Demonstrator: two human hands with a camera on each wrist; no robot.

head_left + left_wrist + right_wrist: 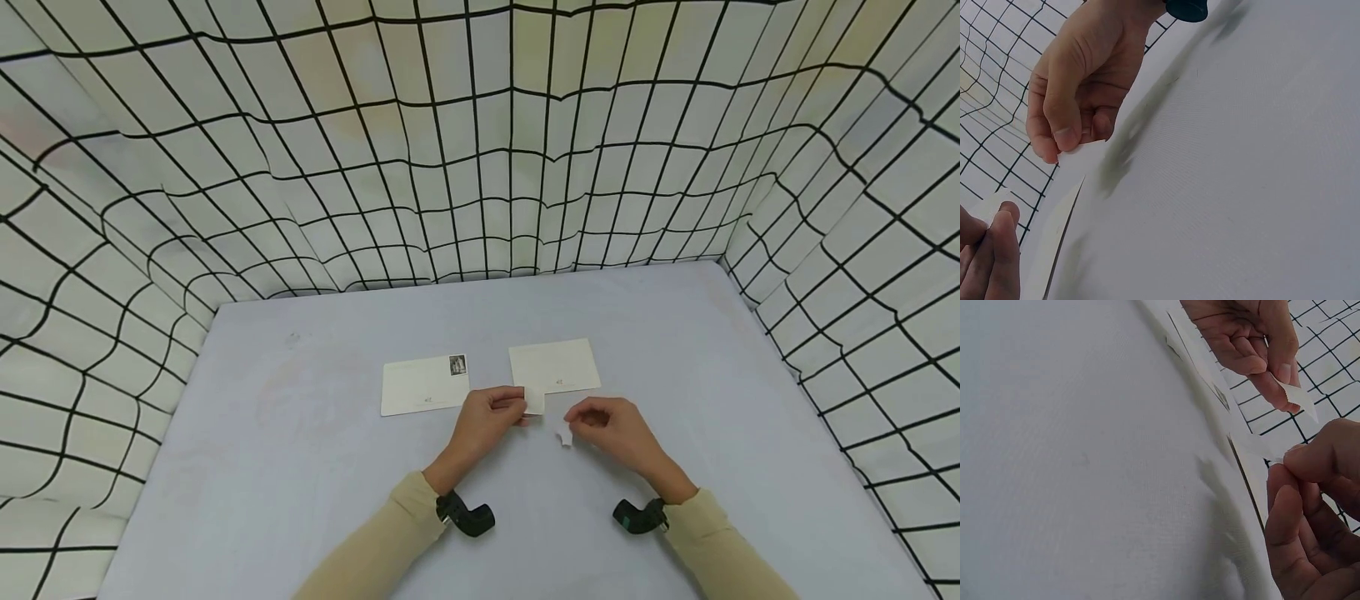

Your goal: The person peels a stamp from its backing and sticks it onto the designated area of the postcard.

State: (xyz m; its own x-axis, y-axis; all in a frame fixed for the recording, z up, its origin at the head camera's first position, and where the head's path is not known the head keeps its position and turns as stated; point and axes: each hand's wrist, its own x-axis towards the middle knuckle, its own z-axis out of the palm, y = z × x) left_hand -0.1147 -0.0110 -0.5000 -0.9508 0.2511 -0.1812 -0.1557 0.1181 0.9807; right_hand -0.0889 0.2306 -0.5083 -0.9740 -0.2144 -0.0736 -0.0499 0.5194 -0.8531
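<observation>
Between the thumb and fingers of my left hand [486, 418] is a small white stamp [534, 402], its blank side showing in the head view. A toothed edge of this stamp [1300, 399] shows in the right wrist view. My right hand [621, 427], a little to the right, pinches a small white scrap of paper [565, 435] that hangs from the fingertips. Beyond the hands lies a cream envelope [551, 367], its near edge overlapped by the stamp in the head view. Left of it, a second envelope [420, 386] bears a dark stamp [457, 364] at its upper right corner.
A white cloth [315, 492] covers the table. Black netting [512, 150] over pale walls rises behind the table and along both sides. Dark wrist cameras [471, 518] sit on both forearms, at the ends of beige sleeves [375, 542].
</observation>
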